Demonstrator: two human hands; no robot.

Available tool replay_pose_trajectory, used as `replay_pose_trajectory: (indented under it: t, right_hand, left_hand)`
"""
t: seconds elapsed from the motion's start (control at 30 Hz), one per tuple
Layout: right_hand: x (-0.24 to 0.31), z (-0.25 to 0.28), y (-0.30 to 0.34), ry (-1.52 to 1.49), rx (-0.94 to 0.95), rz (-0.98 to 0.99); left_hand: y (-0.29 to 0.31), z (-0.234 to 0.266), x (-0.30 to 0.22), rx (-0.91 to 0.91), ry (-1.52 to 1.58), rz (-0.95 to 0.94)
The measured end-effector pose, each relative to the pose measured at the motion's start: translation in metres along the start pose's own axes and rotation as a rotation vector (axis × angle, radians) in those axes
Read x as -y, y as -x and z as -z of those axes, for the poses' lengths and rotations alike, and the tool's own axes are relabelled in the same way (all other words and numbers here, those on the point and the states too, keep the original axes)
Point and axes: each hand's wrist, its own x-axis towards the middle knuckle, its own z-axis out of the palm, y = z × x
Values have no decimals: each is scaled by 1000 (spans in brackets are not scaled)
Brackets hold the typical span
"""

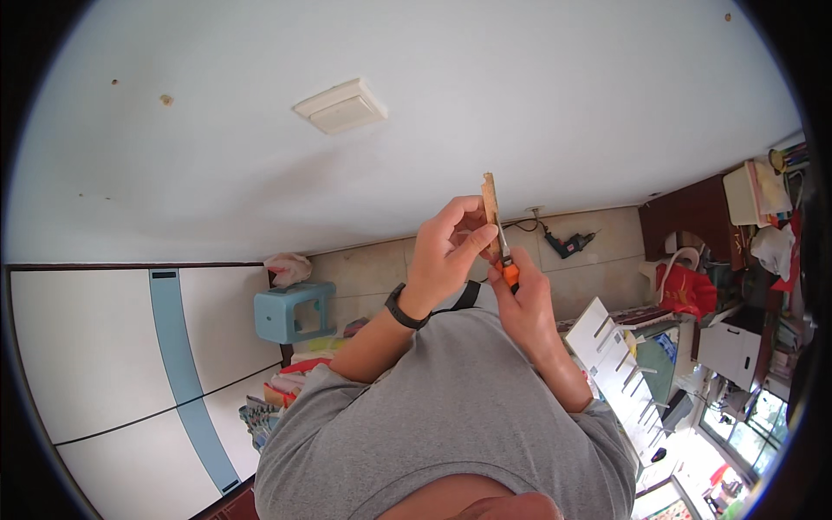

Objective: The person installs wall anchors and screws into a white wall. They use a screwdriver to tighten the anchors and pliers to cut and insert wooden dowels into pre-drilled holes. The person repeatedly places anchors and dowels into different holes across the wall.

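Observation:
My left hand [446, 251], with a dark band on its wrist, pinches a thin, narrow strip of wood [490, 195] between thumb and fingers. The strip stands nearly upright in front of the pale wall, its top end uneven. My right hand [527, 303] is closed round the orange and black handle [510, 274] of what looks like a screwdriver. Its metal shaft [503, 244] points up along the lower part of the wood, close to my left thumb. The tool's tip is hard to make out, and my fingers cover the lower end of the strip.
On the wall is a white switch [347, 108], with a few small holes to its left. A power drill [570, 245] with a cord lies on the tiled floor by the wall. A blue stool [286, 314] stands left, a red bag [687, 290] right, and a slotted white panel [607, 355] nearer.

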Motion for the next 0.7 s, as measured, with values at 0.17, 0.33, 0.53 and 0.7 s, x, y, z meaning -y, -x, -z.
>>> replay_pose_trajectory:
  t: [0.17, 0.33, 0.53, 0.7]
  right_hand:
    - [3, 0, 2, -25, 52, -23]
    - [-10, -2, 0, -181, 91, -38]
    - [-17, 3, -3, -283, 181, -88]
    - [-8, 10, -5, -432, 246, -189]
  left_hand:
    - [2, 8, 18, 5, 58, -19]
    - [-1, 13, 19, 7, 159, 89]
    - [-5, 15, 21, 30, 178, 110]
    - [-13, 22, 25, 107, 256, 157]
